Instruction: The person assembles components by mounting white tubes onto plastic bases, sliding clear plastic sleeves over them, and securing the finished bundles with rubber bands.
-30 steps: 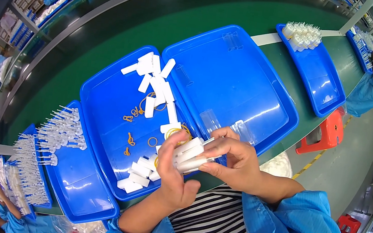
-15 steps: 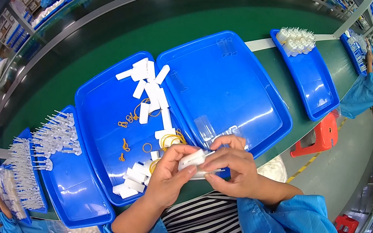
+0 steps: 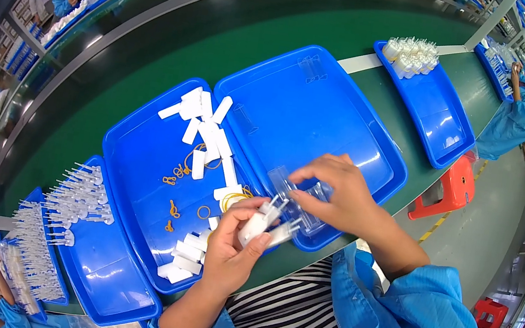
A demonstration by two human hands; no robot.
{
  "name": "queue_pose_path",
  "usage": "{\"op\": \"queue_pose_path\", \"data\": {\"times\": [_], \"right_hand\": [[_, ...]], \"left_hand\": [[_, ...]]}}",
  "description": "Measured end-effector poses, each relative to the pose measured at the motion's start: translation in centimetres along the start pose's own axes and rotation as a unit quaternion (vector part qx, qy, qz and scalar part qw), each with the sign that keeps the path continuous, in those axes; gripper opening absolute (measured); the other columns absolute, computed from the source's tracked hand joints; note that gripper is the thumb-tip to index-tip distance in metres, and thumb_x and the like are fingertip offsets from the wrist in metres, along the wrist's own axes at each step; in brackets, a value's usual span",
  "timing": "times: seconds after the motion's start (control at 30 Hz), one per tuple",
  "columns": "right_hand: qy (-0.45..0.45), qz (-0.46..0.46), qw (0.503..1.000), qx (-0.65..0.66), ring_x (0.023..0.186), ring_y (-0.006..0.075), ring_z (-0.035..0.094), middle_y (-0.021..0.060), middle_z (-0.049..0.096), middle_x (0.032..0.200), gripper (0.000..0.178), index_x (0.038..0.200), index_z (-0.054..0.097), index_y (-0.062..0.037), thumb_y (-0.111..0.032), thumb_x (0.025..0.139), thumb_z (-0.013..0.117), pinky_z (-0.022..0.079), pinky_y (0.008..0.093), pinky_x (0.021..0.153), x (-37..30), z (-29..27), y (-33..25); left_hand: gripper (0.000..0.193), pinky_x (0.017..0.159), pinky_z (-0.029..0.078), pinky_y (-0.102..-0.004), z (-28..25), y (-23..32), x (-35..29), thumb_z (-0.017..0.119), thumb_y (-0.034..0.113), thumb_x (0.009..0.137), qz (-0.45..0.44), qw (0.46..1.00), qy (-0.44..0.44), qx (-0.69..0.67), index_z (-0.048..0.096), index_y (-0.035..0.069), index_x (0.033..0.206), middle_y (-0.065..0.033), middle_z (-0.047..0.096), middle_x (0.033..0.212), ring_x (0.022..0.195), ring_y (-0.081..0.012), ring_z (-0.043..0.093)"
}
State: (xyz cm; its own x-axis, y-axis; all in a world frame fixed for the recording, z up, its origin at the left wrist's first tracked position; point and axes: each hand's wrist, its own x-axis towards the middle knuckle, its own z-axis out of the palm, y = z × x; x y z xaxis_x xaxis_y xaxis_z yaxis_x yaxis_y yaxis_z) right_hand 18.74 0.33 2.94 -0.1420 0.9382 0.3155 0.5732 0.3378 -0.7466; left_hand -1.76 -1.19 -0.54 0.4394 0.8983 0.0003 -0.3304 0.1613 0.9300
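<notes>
My left hand (image 3: 234, 247) is closed around a pair of white plug adapters (image 3: 256, 227), whose metal pins point up and to the right. Over the near corner of a large blue tray (image 3: 323, 115), my right hand (image 3: 338, 195) has its thumb and forefinger apart at the edge of a clear plastic cover (image 3: 279, 181). More clear plastic pieces (image 3: 314, 219) lie under that hand, partly hidden by it. Close to my left hand, several white blocks (image 3: 188, 253) and yellow rubber bands (image 3: 235, 198) rest in the adjoining blue tray (image 3: 147, 127).
White pronged parts (image 3: 80, 195) crowd a narrow blue tray (image 3: 106, 276) at the left. Another blue tray (image 3: 445, 126) at the right bears several white plug pieces (image 3: 412, 56). Beyond the green bench (image 3: 282, 22) stands a red stool (image 3: 450, 187). Co-workers in blue (image 3: 517, 119) sit nearby.
My right hand has left the white plug adapters and moved up and right to the clear plastic pieces in the tray. My left hand keeps the adapters, their pins now exposed.
</notes>
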Motion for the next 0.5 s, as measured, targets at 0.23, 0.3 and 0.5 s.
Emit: {"op": "queue_pose_path", "data": {"times": [0.23, 0.3, 0.5], "right_hand": [[-0.166, 0.088, 0.954, -0.232, 0.082, 0.0275, 0.062, 0.0096, 0.064, 0.09, 0.035, 0.104, 0.058, -0.0094, -0.013, 0.07, 0.066, 0.049, 0.0386, 0.068, 2.3, 1.1, 0.6], [-0.183, 0.093, 0.948, -0.244, 0.083, 0.029, 0.061, 0.0108, 0.063, 0.093, 0.038, 0.107, 0.056, -0.0091, -0.012, 0.07, 0.065, 0.05, 0.0401, 0.069, 2.6, 1.4, 0.6], [-0.205, 0.097, 0.934, -0.276, 0.085, 0.0308, 0.06, 0.0129, 0.057, 0.096, 0.038, 0.106, 0.056, -0.0065, -0.008, 0.069, 0.062, 0.049, 0.0406, 0.07, 2.8, 1.7, 2.2]], "left_hand": [[0.024, 0.087, 0.042, -0.0291, -0.5, -0.5, 0.4, 0.059, 0.007, 0.085, 0.033, 0.997, 0.032, 0.063, 0.049, 0.001, 0.106, -0.015, 0.042, 0.126, 0.11, -0.0202, 0.047], [0.024, 0.088, 0.042, -0.0293, -0.6, -0.4, 0.4, 0.059, 0.008, 0.085, 0.047, 0.995, 0.035, 0.084, 0.049, 0.001, 0.105, -0.0151, 0.042, 0.126, 0.111, -0.0204, 0.046], [0.02, 0.088, 0.041, -0.0298, -0.2, 0.3, 0.2, 0.06, 0.007, 0.083, 0.058, 0.988, 0.041, 0.136, 0.052, 0.0, 0.1, -0.0159, 0.042, 0.126, 0.111, -0.0221, 0.045]]}}
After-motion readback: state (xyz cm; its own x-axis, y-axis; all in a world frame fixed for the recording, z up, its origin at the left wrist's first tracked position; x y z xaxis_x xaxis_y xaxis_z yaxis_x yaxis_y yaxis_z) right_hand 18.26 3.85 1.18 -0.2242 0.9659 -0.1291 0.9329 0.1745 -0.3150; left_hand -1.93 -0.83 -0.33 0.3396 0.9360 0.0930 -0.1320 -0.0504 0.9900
